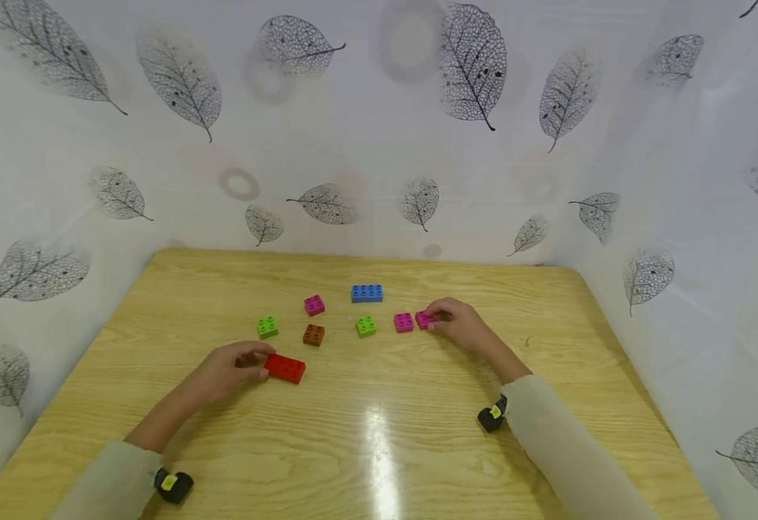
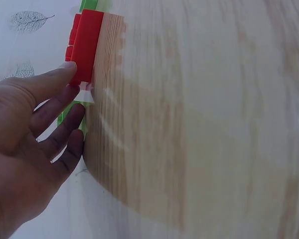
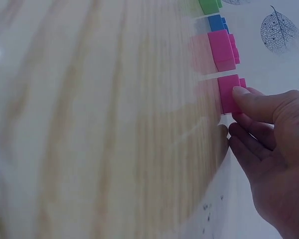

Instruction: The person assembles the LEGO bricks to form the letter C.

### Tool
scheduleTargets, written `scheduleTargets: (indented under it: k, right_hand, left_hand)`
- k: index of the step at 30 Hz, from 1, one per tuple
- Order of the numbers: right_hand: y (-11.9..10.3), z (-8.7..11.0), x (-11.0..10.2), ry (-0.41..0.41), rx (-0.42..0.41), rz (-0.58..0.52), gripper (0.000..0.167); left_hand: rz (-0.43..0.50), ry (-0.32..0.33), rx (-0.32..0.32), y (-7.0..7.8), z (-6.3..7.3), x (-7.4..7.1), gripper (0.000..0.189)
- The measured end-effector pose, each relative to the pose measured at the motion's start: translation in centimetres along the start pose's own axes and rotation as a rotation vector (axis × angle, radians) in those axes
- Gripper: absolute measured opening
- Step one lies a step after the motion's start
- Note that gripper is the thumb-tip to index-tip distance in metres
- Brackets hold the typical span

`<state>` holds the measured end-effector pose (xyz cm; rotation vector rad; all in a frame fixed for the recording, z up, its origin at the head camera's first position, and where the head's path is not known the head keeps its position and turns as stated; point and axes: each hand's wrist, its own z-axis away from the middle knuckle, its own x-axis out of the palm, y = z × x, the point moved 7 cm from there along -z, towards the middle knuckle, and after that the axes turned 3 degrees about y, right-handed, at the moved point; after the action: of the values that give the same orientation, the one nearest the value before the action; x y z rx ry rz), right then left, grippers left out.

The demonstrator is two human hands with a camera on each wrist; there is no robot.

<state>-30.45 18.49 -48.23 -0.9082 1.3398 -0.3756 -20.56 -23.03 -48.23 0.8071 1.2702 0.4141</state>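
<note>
My left hand (image 1: 225, 370) pinches the near-left end of a long red toy brick (image 1: 285, 368) between thumb and fingers. In the left wrist view the thumb lies on the end of that brick, low on the wooden table. On the other side, my right hand (image 1: 464, 328) grips a small pink brick (image 1: 423, 320) by its right end. Just left of it sits another pink brick (image 1: 403, 323), with a narrow gap between the two in the right wrist view.
Further bricks stand on the wooden table (image 1: 313, 440): a blue one (image 1: 367, 293) at the back, a green one (image 1: 365, 326) in the middle, a brown one (image 1: 313, 334), a third pink one (image 1: 314, 305) and a green one (image 1: 267, 327) at left. Leaf-patterned curtain (image 1: 365, 144) surrounds the table.
</note>
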Motion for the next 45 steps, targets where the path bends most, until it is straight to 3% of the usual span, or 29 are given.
scheduleTargets:
  k: [20, 35, 45]
  right_hand:
    - [0.2, 0.7, 0.0, -0.017, 0.003, 0.009, 0.012]
    - [-0.4, 2.3, 0.4, -0.043, 0.008, 0.012, 0.015]
    - [-1.3, 3.6, 0.8, -0.059, -0.006, -0.005, 0.013]
  left_hand:
    - [0.027, -0.016, -0.009, 0.1, -0.1, 1.0, 0.039]
    - [0.046, -0.007, -0.006, 1.7, 0.0, 2.6, 0.035]
    - [0.032, 0.000, -0.024, 3.9, -0.1, 4.4, 0.034]
